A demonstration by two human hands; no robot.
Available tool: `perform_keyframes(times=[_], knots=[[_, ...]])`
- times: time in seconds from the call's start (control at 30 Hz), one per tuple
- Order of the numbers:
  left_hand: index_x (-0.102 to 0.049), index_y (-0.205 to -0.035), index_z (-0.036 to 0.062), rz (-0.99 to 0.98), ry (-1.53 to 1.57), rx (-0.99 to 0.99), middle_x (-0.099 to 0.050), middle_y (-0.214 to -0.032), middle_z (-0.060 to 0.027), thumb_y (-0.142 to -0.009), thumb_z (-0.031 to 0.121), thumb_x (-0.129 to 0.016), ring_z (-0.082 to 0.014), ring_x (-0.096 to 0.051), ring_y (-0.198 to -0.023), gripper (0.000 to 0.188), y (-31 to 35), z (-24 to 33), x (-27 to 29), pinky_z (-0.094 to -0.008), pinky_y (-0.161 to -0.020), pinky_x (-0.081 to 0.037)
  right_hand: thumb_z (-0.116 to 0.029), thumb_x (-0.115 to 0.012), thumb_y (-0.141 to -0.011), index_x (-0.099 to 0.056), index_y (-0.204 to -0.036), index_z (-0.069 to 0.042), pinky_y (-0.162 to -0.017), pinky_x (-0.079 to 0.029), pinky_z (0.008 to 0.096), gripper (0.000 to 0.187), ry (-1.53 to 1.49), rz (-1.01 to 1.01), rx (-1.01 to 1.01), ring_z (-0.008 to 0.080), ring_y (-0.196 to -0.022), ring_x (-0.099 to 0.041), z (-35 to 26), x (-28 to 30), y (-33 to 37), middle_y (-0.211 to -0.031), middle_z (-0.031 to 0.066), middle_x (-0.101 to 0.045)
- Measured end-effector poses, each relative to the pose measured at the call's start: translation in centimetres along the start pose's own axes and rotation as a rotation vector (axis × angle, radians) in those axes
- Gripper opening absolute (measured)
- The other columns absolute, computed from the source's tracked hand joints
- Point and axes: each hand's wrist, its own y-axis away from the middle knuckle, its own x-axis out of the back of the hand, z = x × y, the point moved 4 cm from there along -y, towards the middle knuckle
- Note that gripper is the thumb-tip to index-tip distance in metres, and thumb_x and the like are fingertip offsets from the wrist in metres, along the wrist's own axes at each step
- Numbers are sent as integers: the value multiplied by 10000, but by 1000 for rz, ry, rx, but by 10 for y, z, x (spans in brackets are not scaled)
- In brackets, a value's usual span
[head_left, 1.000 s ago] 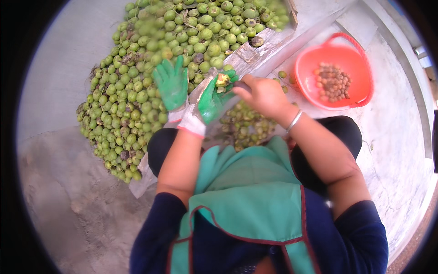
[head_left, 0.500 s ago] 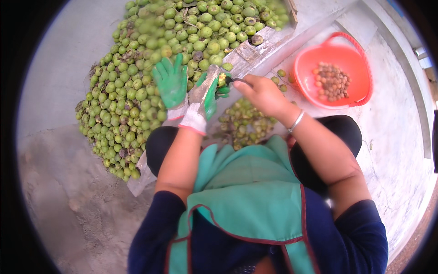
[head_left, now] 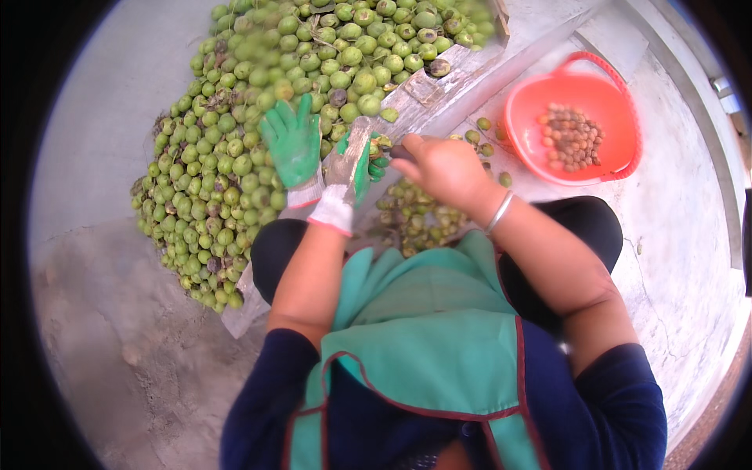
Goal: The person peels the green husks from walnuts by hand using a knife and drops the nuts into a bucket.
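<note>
Right hand (head_left: 454, 174) nudged away from red basket (head_left: 526, 139), fist round dark tool (head_left: 400, 153). Left hand (head_left: 352, 164), farther from basket, cups fruit (head_left: 380, 144); tool skidding might cut glove (head_left: 335, 205).

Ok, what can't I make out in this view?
All in the head view:
Fruit: mostly hidden by the left hand.
Tool: handle covered by the right hand, tip too blurred.
Pile: cut off by the upper edge.
Small heap: near side hidden by the apron.

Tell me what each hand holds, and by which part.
Left hand: a yellowish-green fruit, around its body; exact contact hidden. Right hand: a dark tool, apparently by its handle.
</note>
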Motion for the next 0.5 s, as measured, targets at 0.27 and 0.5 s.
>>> perform_keyframes(times=[0.27, 0.5], knots=[[-668, -1030, 43, -66, 254, 118, -697, -830, -87, -966, 495, -502, -130, -601, -546, 486, 4, 4, -9, -232, -440, -442, -388, -588, -904, -587, -881, -47, -594, -497, 479, 342, -77, 19, 22, 365, -646, -637, -2, 3, 5, -687, 170, -644], [-622, -1110, -24, -130, 122, -77, -702, -873, -132, -968, 449, -511, -175, -642, -596, 506, 0, 3, 0, -267, -485, -510, -406, -565, -916, -587, -881, -33, -607, -500, 483, 375, -32, -1, -90, 370, -662, -641, -2, 1, 4, -694, 174, -647]])
